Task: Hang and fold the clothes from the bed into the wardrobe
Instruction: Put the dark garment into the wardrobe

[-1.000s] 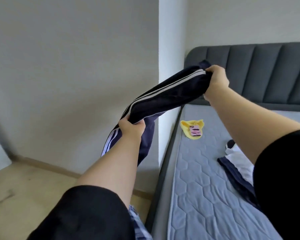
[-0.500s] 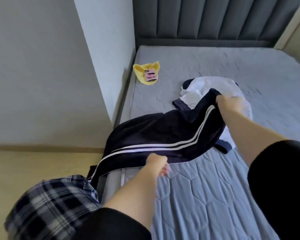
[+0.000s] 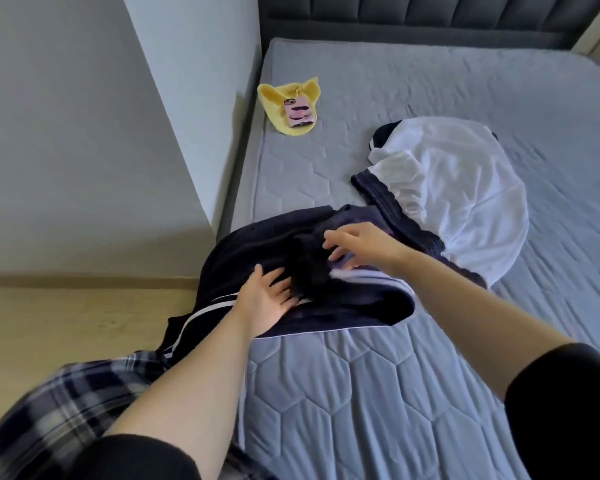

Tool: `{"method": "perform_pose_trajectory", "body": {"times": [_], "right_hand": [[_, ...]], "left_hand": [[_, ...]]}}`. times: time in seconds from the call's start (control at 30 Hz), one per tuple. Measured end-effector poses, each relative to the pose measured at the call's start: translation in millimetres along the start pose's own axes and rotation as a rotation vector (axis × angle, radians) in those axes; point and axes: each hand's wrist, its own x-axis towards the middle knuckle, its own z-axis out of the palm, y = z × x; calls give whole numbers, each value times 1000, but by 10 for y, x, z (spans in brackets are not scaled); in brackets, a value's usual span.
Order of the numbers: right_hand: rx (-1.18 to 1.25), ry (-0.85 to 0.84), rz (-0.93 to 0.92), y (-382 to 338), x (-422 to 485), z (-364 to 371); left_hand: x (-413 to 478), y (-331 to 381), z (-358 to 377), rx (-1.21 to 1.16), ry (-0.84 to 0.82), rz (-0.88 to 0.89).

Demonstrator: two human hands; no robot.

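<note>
both hands down on the dark track pants (image 3: 257,251) at the near left edge of the bed (image 3: 465,91); left hand (image 3: 267,299) flat, fingers spread, pressing the cloth beside the white side stripes; right hand (image 3: 357,244) just beyond it, fingers loosely splayed over a bunched fold, blurred, so cannot tell whether touching or pinching. pants partly on the mattress, one end hanging off the left edge toward the floor (image 3: 66,327). white shirt with dark trim (image 3: 465,195) just to the right, its hem touching the pants. yellow cloth (image 3: 278,102) farther off near the wall, with a pink phone case (image 3: 300,112) on top. grey headboard (image 3: 430,15) at the far end. plaid fabric (image 3: 66,403) at near left, smeared and cut off
</note>
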Motion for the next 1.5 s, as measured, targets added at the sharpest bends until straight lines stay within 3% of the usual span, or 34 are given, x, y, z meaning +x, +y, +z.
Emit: {"method": "perform_pose_trajectory", "body": {"times": [0.03,0.1,0.17,0.23,0.3,0.33,0.4,0.47,0.53,0.63,0.7,0.8,0.9,0.93,1.03,1.1,1.17,1.27,1.33,1.43,1.5], "right_hand": [[34,54,-24,84,9,13],[-1,449,-46,254,54,-57],[-119,784,54,450,106,-175],[-89,768,271,652,162,-237],[208,522,448,766,183,-216],[337,407,480,793,168,-207],[405,333,481,797,126,-216],[354,414,407,769,131,-234],[188,602,319,688,126,-303],[122,814,290,525,-43,-645],[82,961,286,512,-251,-1024],[-195,1087,360,669,-577,-1587],[-665,870,578,939,-688,-1691],[-778,799,571,1016,-685,-1605],[-875,736,249,1156,-603,-1142],[-897,699,45,1198,-512,-777],[-932,573,-7,1222,-402,-427],[-996,334,66,1239,-258,25],[-938,330,-28,1179,-238,243],[-821,412,-345,978,-198,590],[-831,342,-367,781,-107,826]], "left_hand": [[10,53,-90,-45,-1,-12],[1,90,-119,46,-17,-24],[-15,77,15,216,-25,-5],[-10,45,195,422,-5,44],[45,9,294,620,70,98],[70,-13,316,710,105,122],[62,-90,320,795,147,159],[25,-199,370,754,130,175],[17,-301,506,735,144,180],[74,-430,992,739,124,91],[100,-609,1387,727,15,-20],[34,-915,1858,886,-183,-107],[13,-1059,1874,1256,-188,72],[17,-1057,1781,1426,-139,182],[17,-952,1359,1947,-4,580],[36,-820,1054,2151,28,704],[3,-657,739,2253,62,733],[-121,-411,236,2362,6,788],[-202,-242,-26,2378,18,787],[-281,10,-194,2275,183,717],[-334,99,-284,2238,213,657]]}}
